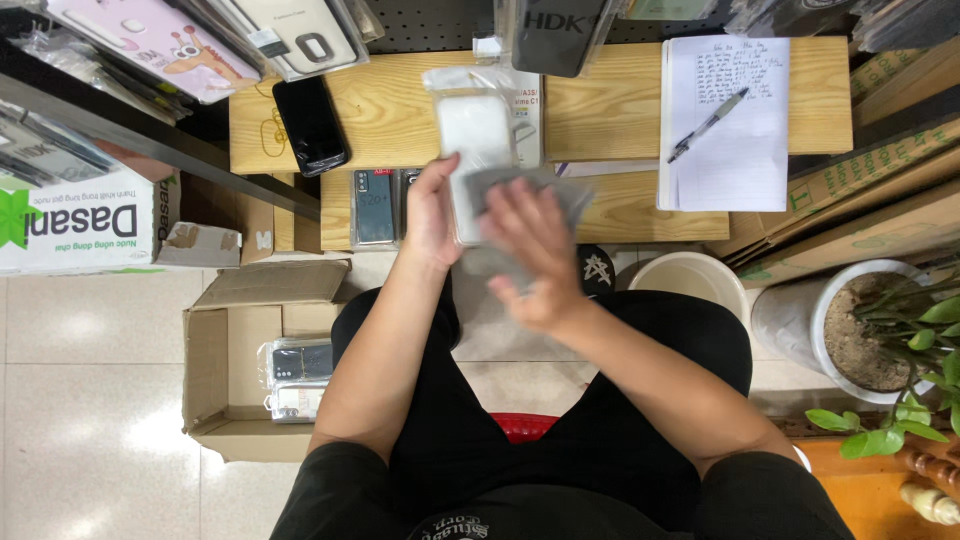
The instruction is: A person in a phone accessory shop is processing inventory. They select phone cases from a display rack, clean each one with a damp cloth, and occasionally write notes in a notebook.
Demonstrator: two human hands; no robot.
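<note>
— What sort of place is this looking like?

— A small phone-accessory shop. Packaged phone cases (170,40) are hanging from a pegboard (430,25) just above the wooden surface (600,110).

— Anything else pointing that way?

— On that surface a notebook (725,120) is lying with a pen (708,125) across it, and more bagged cases (375,205) are sitting along its near edge. Below its left end, an open cardboard box (215,370) is holding further wrapped stock.

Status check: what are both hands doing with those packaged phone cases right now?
Left hand grips a clear-bagged white phone case. Right hand, blurred, holds grey bagged cases against it. Both over the wooden shelf; nothing blocking.
</note>
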